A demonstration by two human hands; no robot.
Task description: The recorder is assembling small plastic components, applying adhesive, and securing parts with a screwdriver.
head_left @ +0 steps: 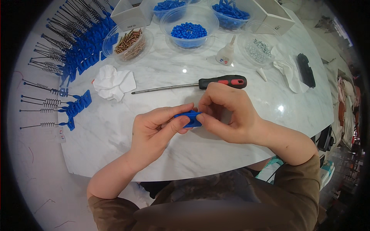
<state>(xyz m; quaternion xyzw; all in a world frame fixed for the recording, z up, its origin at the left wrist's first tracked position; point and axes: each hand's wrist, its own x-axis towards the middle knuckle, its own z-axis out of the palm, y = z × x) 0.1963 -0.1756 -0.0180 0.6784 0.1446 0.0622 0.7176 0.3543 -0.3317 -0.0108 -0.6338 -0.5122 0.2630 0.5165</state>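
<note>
A small blue plastic part (191, 120) sits between my two hands above the near middle of the marble table. My left hand (156, 125) grips it between thumb and fingers from the left. The thumb and forefinger of my right hand (229, 113) pinch its right end. The fingers cover much of the part, so its full shape is hidden. Just beyond my hands lies a screwdriver (221, 82) with a black and red handle, its shaft pointing left. A crumpled white tissue (113, 82) rests to the left of the screwdriver's tip.
Blue parts with black spring wires (79, 104) line the table's left edge. At the back stand tubs of brass-coloured screws (129, 43), blue beads (189, 30), blue pieces (231, 13) and small silvery hardware (258, 50). A glue bottle (226, 54) and a black object (306, 71) stand farther right.
</note>
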